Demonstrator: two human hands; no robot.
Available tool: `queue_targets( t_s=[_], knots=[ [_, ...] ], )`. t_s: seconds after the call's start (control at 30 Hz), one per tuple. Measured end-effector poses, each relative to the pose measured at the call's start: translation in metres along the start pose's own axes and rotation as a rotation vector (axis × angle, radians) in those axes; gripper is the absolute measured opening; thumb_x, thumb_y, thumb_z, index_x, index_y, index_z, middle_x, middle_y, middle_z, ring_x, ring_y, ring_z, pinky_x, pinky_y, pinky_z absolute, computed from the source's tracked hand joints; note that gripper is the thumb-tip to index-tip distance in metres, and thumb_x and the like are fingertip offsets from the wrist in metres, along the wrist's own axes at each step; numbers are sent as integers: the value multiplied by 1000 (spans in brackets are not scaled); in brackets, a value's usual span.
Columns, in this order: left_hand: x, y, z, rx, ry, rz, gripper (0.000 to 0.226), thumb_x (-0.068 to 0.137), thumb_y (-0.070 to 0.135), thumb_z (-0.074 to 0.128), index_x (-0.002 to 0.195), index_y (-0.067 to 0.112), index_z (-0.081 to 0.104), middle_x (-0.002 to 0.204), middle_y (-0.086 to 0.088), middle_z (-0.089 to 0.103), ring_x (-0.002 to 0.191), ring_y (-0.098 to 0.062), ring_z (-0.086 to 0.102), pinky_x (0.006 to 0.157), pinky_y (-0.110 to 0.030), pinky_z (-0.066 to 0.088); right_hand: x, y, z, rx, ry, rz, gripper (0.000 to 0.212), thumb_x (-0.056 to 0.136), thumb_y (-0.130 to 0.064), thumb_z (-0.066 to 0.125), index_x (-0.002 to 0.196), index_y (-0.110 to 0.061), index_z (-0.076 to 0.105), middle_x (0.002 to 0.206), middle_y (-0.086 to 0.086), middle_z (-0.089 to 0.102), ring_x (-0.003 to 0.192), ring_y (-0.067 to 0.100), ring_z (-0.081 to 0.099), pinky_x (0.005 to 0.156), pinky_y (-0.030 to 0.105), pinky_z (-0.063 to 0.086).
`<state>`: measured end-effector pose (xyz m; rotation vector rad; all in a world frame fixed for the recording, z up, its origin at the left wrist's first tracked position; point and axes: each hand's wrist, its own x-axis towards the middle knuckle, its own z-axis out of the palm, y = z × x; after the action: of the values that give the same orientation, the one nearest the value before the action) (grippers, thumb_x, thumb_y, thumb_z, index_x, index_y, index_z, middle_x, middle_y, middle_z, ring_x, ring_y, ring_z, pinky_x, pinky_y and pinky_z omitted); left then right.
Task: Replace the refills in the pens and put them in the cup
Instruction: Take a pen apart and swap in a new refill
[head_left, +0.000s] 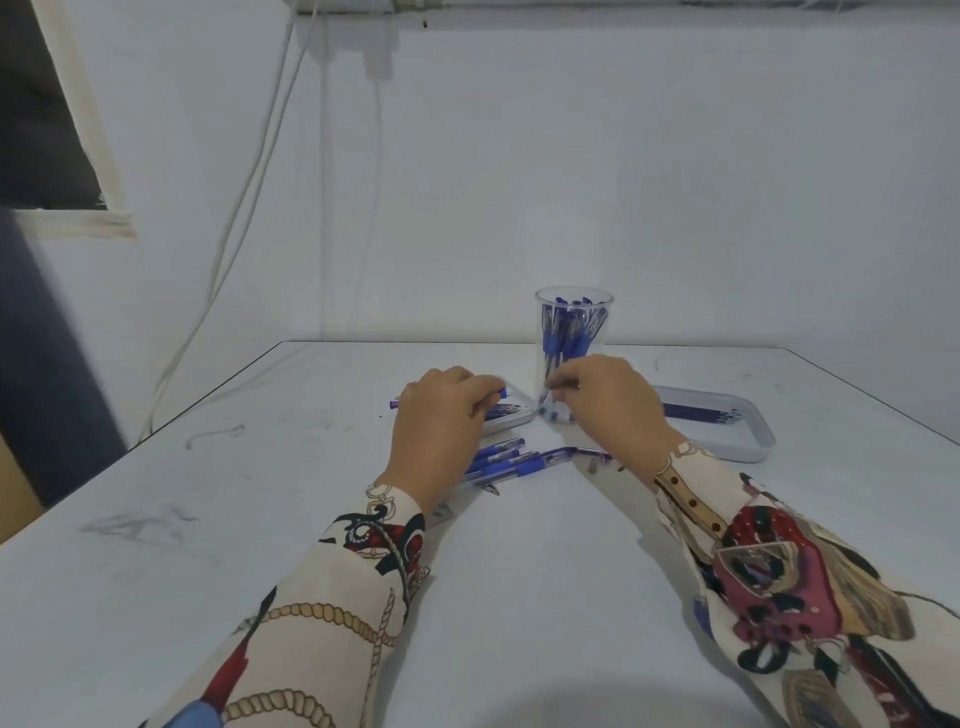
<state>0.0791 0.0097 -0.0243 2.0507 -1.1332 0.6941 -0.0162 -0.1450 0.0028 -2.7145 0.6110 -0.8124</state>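
Note:
A clear cup (573, 332) holding several blue pens stands at the middle far side of the table. My left hand (441, 415) is closed around a blue pen part, whose ends poke out at both sides, over a small tray (511, 418). My right hand (605, 400) pinches a small thin piece at the base of the cup; what it is I cannot tell. Several blue pens (511, 462) lie loose on the table between my wrists.
A grey tray (748, 431) with dark refills (698, 414) lies to the right of the cup. White cables (234, 228) hang down the wall at the left. The table's far edge (415, 343) meets the wall.

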Motion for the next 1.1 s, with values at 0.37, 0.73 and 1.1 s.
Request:
queue_targets(
  t_s=[0.37,0.73,1.1],
  knots=[
    [-6,25,22,1,-6,130,23,87,21,51,96,18,72,83,-1,67,76,-25,56,66,-37,41,0,92,-23,-9,-2,308,27,91,-7,53,110,-13,70,118,6,64,108,26,58,87,32,43],
    [-9,28,24,7,-43,129,18,91,18,57,103,19,71,89,0,68,82,-23,54,71,-32,32,11,119,-15,-171,-174,383,34,88,-6,51,113,-20,69,114,8,64,101,28,59,82,29,42],
    [-10,30,22,2,-78,86,23,94,22,52,111,22,68,99,1,67,91,-20,52,76,-28,27,6,122,-12,-253,-115,340,15,88,-19,58,94,-18,72,97,5,67,92,27,62,86,39,51]
  ],
)
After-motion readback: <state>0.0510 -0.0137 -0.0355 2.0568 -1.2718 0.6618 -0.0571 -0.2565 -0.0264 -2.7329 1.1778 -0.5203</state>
